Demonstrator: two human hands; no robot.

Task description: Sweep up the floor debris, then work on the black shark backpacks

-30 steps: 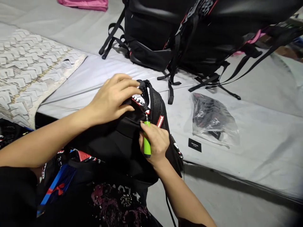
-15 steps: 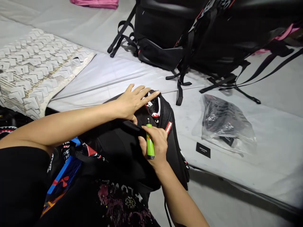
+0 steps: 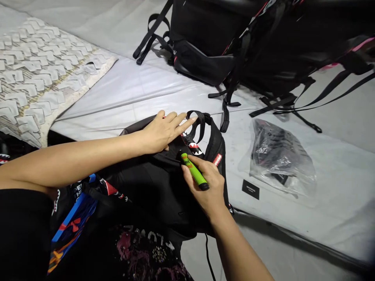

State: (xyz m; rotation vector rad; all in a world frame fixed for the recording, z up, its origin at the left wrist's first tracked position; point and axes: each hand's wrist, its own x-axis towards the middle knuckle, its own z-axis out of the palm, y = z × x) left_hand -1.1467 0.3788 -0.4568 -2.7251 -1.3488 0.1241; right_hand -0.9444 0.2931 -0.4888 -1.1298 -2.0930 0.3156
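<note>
A black backpack (image 3: pixel 152 183) lies in front of me, with a shark-teeth print (image 3: pixel 195 148) near its top handle and a red label (image 3: pixel 217 159) on its edge. My left hand (image 3: pixel 164 130) rests across the upper part of the backpack, fingers stretched toward the handle loop and thumb partly hidden. In my right hand (image 3: pixel 209 177) is a lime-green marker pen (image 3: pixel 191 169) with black ends and red lettering. The dark tip of the pen points up-left, at the black fabric by a seam. Whether it touches cannot be made out.
Other black backpacks (image 3: pixel 205 31) with hanging straps stand at the back. A clear plastic bag (image 3: pixel 281 156) with dark contents and a black card (image 3: pixel 250 189) lie at right on the pale table (image 3: pixel 336 187). A white textured mat (image 3: pixel 43 74) is at left.
The marker pen has tilted from upright to slanting, its back end now lower right. My right hand has shifted right. My left hand's fingers are less spread, and the handle loop shows more.
</note>
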